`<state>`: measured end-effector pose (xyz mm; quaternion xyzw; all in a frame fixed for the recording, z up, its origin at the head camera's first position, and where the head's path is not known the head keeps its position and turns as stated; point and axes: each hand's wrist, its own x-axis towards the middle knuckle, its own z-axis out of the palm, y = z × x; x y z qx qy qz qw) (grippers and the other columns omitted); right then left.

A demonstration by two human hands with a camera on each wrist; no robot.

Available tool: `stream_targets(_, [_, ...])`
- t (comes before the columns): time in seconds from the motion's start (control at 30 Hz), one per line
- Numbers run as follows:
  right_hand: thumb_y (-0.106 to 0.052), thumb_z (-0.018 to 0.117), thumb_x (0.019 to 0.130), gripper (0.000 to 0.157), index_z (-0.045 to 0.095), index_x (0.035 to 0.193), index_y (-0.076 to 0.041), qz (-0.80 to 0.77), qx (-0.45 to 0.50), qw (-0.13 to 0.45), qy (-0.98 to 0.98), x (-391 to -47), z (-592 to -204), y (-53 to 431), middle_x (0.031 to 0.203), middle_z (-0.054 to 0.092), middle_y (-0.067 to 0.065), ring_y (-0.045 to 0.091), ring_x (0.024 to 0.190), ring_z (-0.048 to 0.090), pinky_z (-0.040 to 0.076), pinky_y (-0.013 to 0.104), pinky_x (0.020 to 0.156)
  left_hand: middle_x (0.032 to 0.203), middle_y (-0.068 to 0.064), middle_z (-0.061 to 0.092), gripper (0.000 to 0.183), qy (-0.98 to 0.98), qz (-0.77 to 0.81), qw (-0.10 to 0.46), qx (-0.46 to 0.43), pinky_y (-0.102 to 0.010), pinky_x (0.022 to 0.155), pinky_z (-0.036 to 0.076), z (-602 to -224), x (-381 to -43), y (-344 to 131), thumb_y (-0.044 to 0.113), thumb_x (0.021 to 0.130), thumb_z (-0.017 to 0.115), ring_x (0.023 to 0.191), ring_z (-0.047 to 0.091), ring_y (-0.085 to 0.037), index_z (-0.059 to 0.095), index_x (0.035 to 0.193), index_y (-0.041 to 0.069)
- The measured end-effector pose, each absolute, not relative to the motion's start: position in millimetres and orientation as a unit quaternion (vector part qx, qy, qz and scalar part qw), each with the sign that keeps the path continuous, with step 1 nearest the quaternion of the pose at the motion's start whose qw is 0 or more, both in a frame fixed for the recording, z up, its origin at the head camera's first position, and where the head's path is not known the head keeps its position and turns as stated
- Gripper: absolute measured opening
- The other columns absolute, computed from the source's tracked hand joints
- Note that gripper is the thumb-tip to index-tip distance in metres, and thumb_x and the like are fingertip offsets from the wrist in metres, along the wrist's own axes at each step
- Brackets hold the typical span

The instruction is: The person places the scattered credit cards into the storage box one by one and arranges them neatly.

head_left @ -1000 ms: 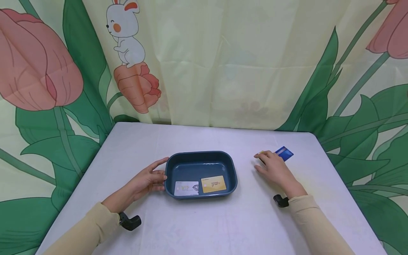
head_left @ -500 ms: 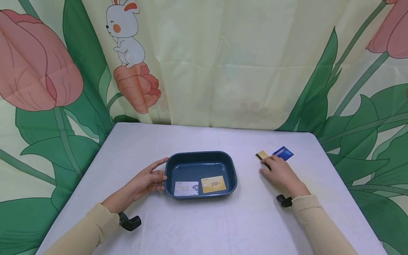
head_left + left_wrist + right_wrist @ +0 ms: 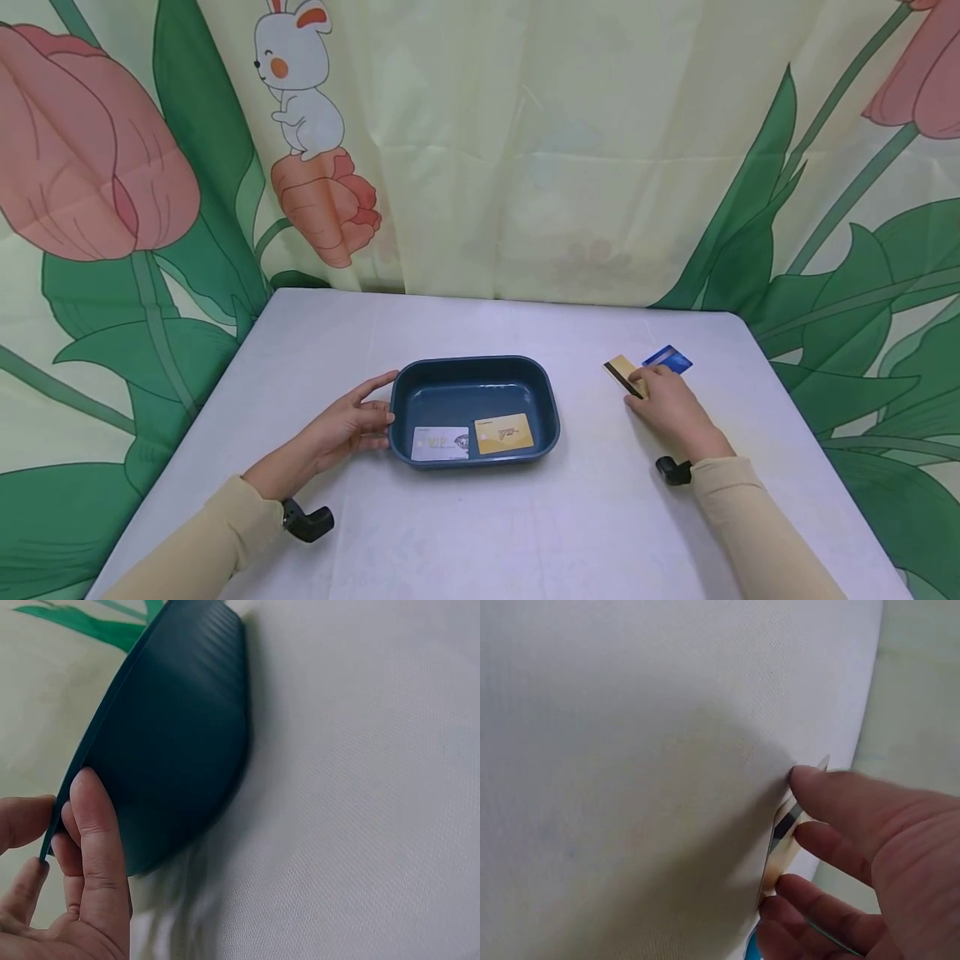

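My left hand (image 3: pixel 348 425) grips the left rim of a dark blue rectangular dish (image 3: pixel 472 361); in the left wrist view, fingers (image 3: pixel 97 832) lie on both sides of the rim. Inside the dish, a silver-white card marked VIP (image 3: pixel 438 444) lies beside a gold card (image 3: pixel 502 434). To the right of the dish, my right hand (image 3: pixel 678 417) pinches another gold bank card (image 3: pixel 622 371) with a black stripe, tilted just over the table. The right wrist view shows this bank card (image 3: pixel 780 855) between thumb and fingers. A blue card (image 3: pixel 667 359) lies just behind the hand, partly covered.
A white cloth covers the table (image 3: pixel 480 533). Behind it hangs a printed curtain (image 3: pixel 585 167) with tulips, a rabbit and a carrot. Each wrist wears a small black camera, one (image 3: pixel 307 521) at the left and one (image 3: pixel 672 471) at the right.
My right hand has drawn slightly back and to the right, uncovering the striped gold bank card, which it now pinches. The left hand and the dish keep their place.
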<state>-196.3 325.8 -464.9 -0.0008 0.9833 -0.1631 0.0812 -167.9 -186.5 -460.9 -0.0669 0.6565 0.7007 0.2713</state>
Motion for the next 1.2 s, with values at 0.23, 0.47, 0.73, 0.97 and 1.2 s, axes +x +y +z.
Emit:
stream_targets(0.23, [-0.022,0.072,0.097,0.036,0.065,0.124,0.002,-0.162,-0.004,0.061,0.985,-200.2,-469.8,329.5,0.132,0.056,0.035,0.051,0.12,0.056,0.048,0.065,0.1,0.112,-0.012,0.065,0.08,0.655,0.701,0.273,-0.067,-0.029,0.072,0.063,-460.2,-167.6,-186.8,-0.001,0.096,0.065,0.08,0.07,-0.019,0.032,0.163,0.028])
stream_targets(0.47, [-0.025,0.074,0.094,0.04,0.066,0.123,0.001,-0.155,0.002,0.055,0.986,-201.4,-469.5,329.9,0.121,0.066,0.028,0.033,0.093,0.06,0.054,0.05,0.081,0.11,-0.01,0.063,0.08,0.654,0.702,0.275,-0.067,-0.03,0.073,0.063,-460.5,-169.2,-187.7,0.0,0.096,0.065,0.081,0.069,-0.02,0.032,0.163,0.029])
stream_targets(0.73, [-0.023,0.066,0.096,0.041,0.064,0.128,0.001,-0.17,0.014,0.047,0.984,-197.7,-474.5,330.4,0.121,0.067,0.028,0.031,0.091,0.06,0.055,0.049,0.079,0.114,-0.012,0.061,0.078,0.656,0.7,0.273,-0.071,-0.029,0.073,0.063,-462.3,-168.7,-187.4,0.0,0.097,0.064,0.082,0.068,-0.02,0.033,0.162,0.029])
stream_targets(0.97, [-0.02,0.049,0.105,0.039,0.058,0.135,0.003,-0.185,-0.008,0.005,0.983,-192.9,-477.4,333.7,0.121,0.067,0.031,0.033,0.089,0.065,0.057,0.053,0.079,0.119,-0.015,0.062,0.077,0.661,0.697,0.268,-0.071,-0.029,0.074,0.063,-461.7,-167.3,-186.7,0.001,0.097,0.064,0.084,0.069,-0.02,0.033,0.162,0.029])
stream_targets(1.2, [-0.019,0.039,0.111,0.039,0.054,0.14,0.003,-0.217,0.018,-0.033,0.976,-188.3,-476.6,340.6,0.127,0.064,0.034,0.046,0.109,0.067,0.055,0.062,0.089,0.115,-0.012,0.062,0.077,0.663,0.695,0.267,-0.071,-0.029,0.074,0.063,-460.5,-167.2,-185.3,0.001,0.097,0.064,0.083,0.068,-0.019,0.033,0.162,0.029])
